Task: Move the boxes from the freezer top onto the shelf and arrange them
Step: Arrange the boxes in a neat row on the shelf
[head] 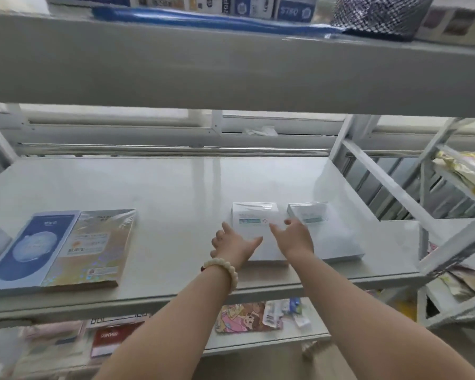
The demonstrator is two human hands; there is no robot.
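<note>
Two flat white boxes lie side by side on the white shelf (176, 187). My left hand (232, 244), with a bead bracelet on the wrist, rests against the left edge of the nearer white box (254, 215), fingers curled. My right hand (292, 237) lies flat on that box's right side, fingers spread, next to the gap to the second white box (324, 231). Both boxes carry a teal label. Further left on the same shelf lie a blue box (30, 248) and a gold holographic box (93, 248), touching each other. The freezer top is out of view.
An upper shelf (231, 64) hangs low overhead with blue-and-white boxes (231, 4) and a checkered cloth (379, 15). A lower shelf holds colourful packets (244, 316) and a red box (115, 338). A second white rack (450, 201) with yellow bags stands at the right.
</note>
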